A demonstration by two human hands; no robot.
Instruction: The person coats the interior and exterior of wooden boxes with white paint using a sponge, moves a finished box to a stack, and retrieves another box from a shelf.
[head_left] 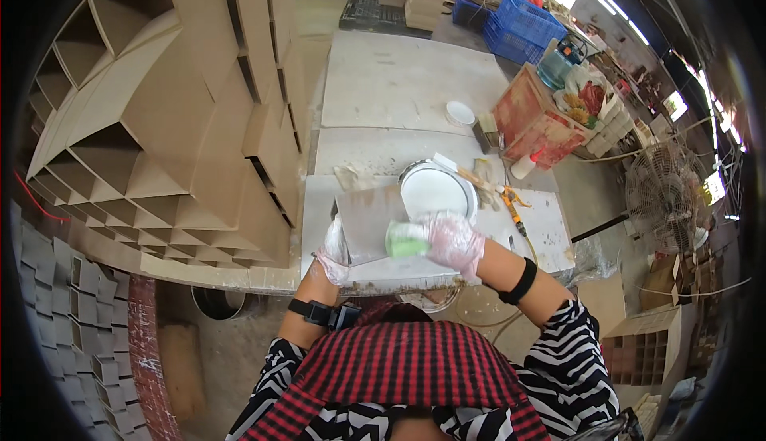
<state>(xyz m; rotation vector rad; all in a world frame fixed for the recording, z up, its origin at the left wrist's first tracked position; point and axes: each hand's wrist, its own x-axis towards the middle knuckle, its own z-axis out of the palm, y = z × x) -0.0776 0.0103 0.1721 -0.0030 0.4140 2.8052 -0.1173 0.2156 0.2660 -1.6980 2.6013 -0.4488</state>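
Observation:
My left hand (333, 251), in a thin whitish glove, grips the left edge of a grey-brown open box (371, 216), tilted above the front of the white worktable. My right hand (455, 243), gloved and smeared white, is closed on a pale green sponge (408, 239) against the box's right side; it is slightly blurred. Just beyond that hand stands a round tub of white paint (433, 192). A flat brush (445, 162) with a pale head lies at the tub's far rim. To the tub's right lies an orange and black air gun (512, 208) with a hose.
Stacked brown boxes (199, 122) rise along the left. A crumpled cloth (351, 177) lies behind the box, and a white bowl (459, 113) sits farther back. On the right are a red-stained crate (536, 114), a white bottle (523, 166) and a standing fan (666, 181).

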